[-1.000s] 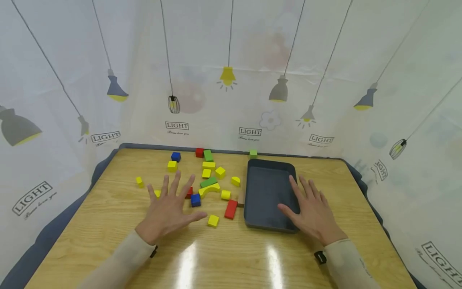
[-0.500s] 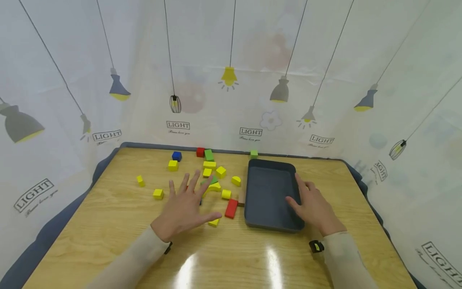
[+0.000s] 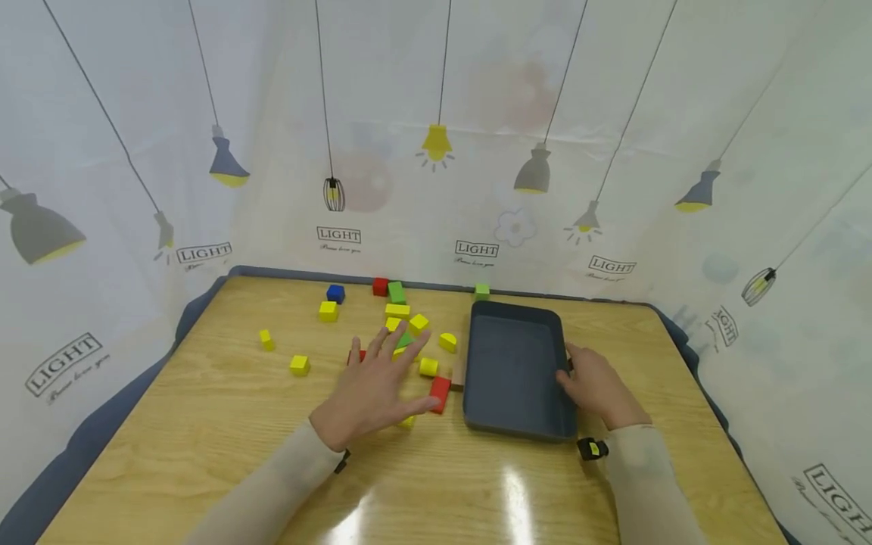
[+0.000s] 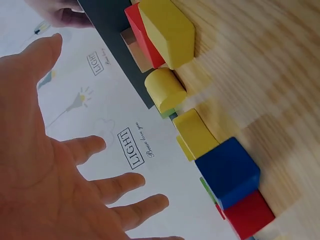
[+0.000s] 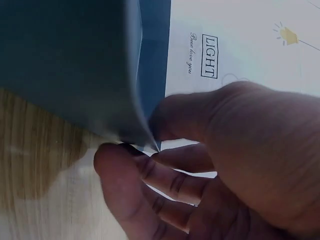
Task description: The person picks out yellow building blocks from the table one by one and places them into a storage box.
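Observation:
My right hand (image 3: 602, 386) grips the right side of a dark grey rectangular tray (image 3: 514, 378). In the right wrist view the thumb (image 5: 185, 117) lies over the tray's rim and the fingers curl under it from outside. My left hand (image 3: 373, 395) is spread over the scattered toy blocks, fingers apart, holding nothing. Around it lie a red oblong block (image 3: 440, 395), a yellow cylinder (image 3: 429, 367) and a yellow half-round block (image 3: 447, 342). A blue cube (image 4: 227, 172), hidden by the hand in the head view, shows beside a red block (image 4: 248, 215) in the left wrist view.
A plain wooden block (image 3: 459, 371) lies along the tray's left side. A green block (image 3: 482, 291) stands behind the tray. Farther left are a blue cube (image 3: 335, 294) and several yellow blocks. A white printed curtain (image 3: 409, 204) encloses the wooden table (image 3: 170, 424).
My right hand has come down from above the tray to its right rim and taken hold of it. My left hand has drifted right over the blocks, still spread.

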Demonstrator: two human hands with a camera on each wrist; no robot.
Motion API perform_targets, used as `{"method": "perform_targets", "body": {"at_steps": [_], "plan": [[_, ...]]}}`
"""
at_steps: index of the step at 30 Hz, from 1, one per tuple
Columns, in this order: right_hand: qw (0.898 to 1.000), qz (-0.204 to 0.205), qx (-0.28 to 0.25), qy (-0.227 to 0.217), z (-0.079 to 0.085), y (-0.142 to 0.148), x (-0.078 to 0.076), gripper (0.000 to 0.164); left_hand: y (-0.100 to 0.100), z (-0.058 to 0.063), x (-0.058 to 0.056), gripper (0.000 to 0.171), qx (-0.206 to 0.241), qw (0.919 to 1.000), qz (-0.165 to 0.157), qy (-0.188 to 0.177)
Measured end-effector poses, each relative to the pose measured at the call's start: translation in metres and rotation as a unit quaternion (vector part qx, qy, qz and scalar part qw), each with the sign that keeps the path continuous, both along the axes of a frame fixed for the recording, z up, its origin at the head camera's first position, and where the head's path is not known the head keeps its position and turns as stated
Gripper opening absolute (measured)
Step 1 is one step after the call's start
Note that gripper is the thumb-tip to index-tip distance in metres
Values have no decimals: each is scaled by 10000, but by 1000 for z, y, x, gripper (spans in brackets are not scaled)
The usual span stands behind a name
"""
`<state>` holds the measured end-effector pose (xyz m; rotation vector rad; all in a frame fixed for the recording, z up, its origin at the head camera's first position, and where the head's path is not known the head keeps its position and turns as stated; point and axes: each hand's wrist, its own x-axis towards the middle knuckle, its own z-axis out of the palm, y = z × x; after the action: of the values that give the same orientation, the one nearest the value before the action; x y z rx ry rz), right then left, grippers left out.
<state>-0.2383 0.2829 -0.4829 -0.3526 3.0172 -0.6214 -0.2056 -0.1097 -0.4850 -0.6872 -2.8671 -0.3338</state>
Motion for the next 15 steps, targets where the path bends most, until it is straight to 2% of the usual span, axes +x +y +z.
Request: {"method": "perform_targets", "body": {"at_steps": [11,15], "plan": [[9996,-199,-208,-48,-5,8,-4,55,24,-3,-12,94,23,9998,-214,28],[9994,-217,-252,-35,-5,9,-5,55,30,-3,-18,86,54,9993,-356,3]]}}
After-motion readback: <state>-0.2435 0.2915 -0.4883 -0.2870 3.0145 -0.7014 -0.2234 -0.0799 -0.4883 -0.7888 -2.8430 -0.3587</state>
